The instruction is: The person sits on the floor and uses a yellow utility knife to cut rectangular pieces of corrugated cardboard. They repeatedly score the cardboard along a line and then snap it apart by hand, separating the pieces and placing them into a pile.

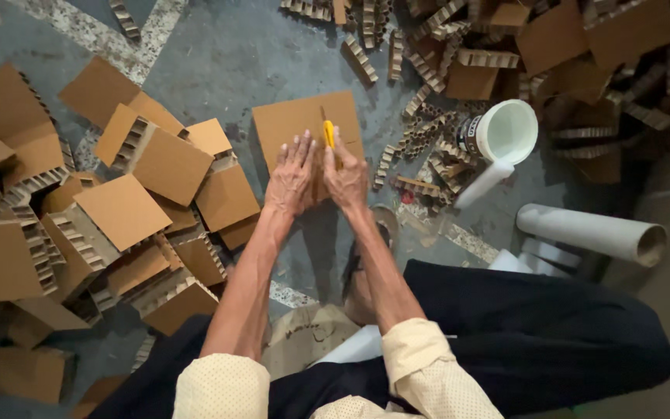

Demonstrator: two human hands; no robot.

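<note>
Both hands together over a square cardboard piece point(304, 128) lying flat on the grey floor point(219, 62). Left hand point(292, 177) pressed flat on the cardboard, fingers spread. Right hand point(347, 178) clamped on a yellow knife point(328, 133), tip on the board. Cut cardboard pieces point(126, 209) piled to the left; white bucket point(505, 132) to the right.

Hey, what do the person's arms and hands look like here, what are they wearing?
Both forearms are bare; the left hand and right hand wear no gloves. No rings or watch are visible. Pale cream sleeves with a fine dotted pattern are rolled up near the elbows. Dark trousers show below.
</note>
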